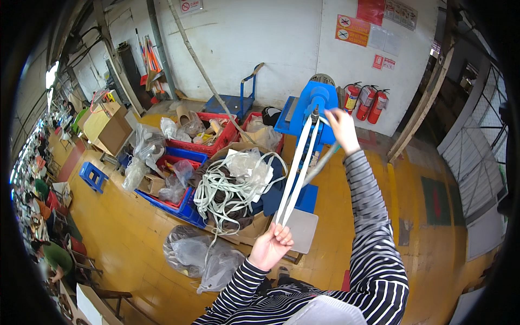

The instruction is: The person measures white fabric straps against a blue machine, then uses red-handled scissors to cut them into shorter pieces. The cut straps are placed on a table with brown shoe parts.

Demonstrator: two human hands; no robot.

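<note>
My left hand point(270, 248) is closed around the near end of a white strap point(296, 179). Two lengths of the strap run up, taut and side by side, to the head of a blue machine point(317, 100). At the machine's right side is my right hand point(343, 130), fingers bent and pinched together beside the strap's upper end. What lies between those fingertips is too small to make out. To the left, a tangled heap of pale straps point(222, 189) spills over a cardboard box point(254, 226) of dark cloth and clear plastic.
Left of the machine stand red crates point(216, 145) and a blue crate point(189, 212) of scraps. Plastic bags point(203, 257) lie on the floor. Behind are a blue trolley point(233, 103) and fire extinguishers point(377, 106). Several people sit working far left, near a blue stool point(93, 177).
</note>
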